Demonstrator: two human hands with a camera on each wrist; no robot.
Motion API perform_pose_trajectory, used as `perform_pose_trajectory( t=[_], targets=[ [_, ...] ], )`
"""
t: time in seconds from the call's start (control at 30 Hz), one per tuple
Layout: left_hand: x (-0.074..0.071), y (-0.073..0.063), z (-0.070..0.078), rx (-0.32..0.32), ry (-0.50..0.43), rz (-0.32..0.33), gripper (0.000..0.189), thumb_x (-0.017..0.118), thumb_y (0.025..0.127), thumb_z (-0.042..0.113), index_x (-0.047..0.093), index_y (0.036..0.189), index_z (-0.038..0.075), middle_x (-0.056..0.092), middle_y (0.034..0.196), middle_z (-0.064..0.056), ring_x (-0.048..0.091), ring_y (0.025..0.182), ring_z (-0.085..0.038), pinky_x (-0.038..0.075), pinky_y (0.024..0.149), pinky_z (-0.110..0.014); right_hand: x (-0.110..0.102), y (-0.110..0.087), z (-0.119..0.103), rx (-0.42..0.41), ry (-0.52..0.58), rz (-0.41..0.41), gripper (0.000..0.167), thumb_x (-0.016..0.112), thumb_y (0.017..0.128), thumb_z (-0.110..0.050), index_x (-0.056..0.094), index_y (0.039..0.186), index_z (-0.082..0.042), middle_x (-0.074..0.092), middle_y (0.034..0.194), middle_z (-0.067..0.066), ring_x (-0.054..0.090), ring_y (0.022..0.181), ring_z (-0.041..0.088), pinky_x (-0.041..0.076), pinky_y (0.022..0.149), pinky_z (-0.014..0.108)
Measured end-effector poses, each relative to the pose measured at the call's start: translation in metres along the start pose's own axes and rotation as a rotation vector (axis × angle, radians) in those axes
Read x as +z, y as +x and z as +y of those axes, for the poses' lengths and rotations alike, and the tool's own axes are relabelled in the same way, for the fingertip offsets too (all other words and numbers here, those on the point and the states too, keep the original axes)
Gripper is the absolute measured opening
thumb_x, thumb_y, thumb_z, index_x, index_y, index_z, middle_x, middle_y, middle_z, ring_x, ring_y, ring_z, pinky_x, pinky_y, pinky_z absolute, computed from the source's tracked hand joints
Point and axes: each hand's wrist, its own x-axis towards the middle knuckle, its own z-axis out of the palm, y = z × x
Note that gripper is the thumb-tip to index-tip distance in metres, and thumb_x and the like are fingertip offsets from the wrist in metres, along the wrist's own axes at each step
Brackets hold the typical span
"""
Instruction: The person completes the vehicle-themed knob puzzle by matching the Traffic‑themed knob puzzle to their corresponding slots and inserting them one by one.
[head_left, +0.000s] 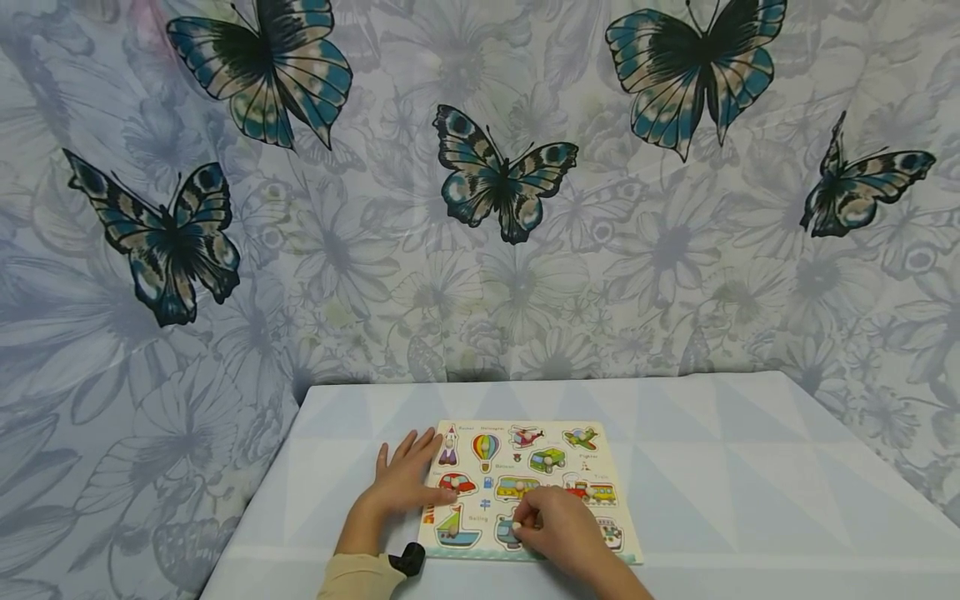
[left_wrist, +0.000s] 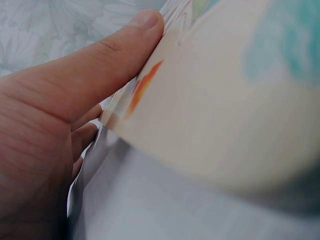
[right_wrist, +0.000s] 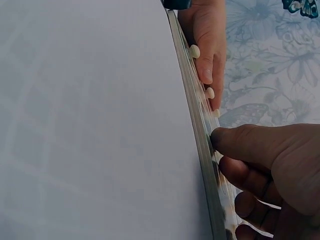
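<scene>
A wooden knob puzzle board (head_left: 483,517) with colourful vehicle pieces lies flat on the table in the head view. Spread over its left edge, my left hand (head_left: 405,482) rests with the thumb on the board near the red car piece (head_left: 456,483). The left wrist view shows that thumb (left_wrist: 120,52) lying along the board's edge. At the lower middle, my right hand (head_left: 558,527) pinches the small knob of a blue vehicle piece (head_left: 506,533) between thumb and forefinger. That piece appears to sit in its slot; the right hand covers neighbouring parts of the board.
A white and pale-blue patterned cloth covers the table (head_left: 720,483). Behind it hangs a floral curtain (head_left: 615,292) with printed butterflies. Other pieces on the board include a balloon piece (head_left: 485,450) and a sailboat piece (head_left: 456,532). Pale knobs (right_wrist: 194,51) stick up from the board.
</scene>
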Motion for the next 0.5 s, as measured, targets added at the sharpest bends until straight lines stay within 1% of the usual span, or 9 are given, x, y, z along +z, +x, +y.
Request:
perform_pose_trajectory(
  t=[0.3, 0.5],
  targets=[
    [0.0023, 0.0013, 0.0026, -0.004, -0.016, -0.001, 0.106, 0.082, 0.068, 0.059, 0.038, 0.156, 0.018, 0.028, 0.166, -0.004, 0.013, 0.156, -0.037, -0.007, 0.117, -0.071, 0.0019, -0.0017, 0.0048, -0.012, -0.008, 0.008, 0.017, 0.081, 0.081, -0.027, 0.066, 0.075, -0.028, 0.053, 0.068, -0.017, 0.043, 0.059, -0.003, 0.037, 0.054, 0.019],
    [0.0024, 0.0028, 0.0038, 0.005, -0.021, -0.003, 0.106, 0.082, 0.069, 0.06, 0.038, 0.156, 0.019, 0.028, 0.166, -0.004, 0.013, 0.156, -0.036, -0.007, 0.118, -0.07, -0.0002, -0.0033, 0.0051, -0.025, -0.023, 0.017, 0.018, 0.081, 0.081, -0.026, 0.064, 0.075, -0.029, 0.053, 0.069, -0.016, 0.043, 0.062, -0.003, 0.037, 0.056, 0.018]
  ],
)
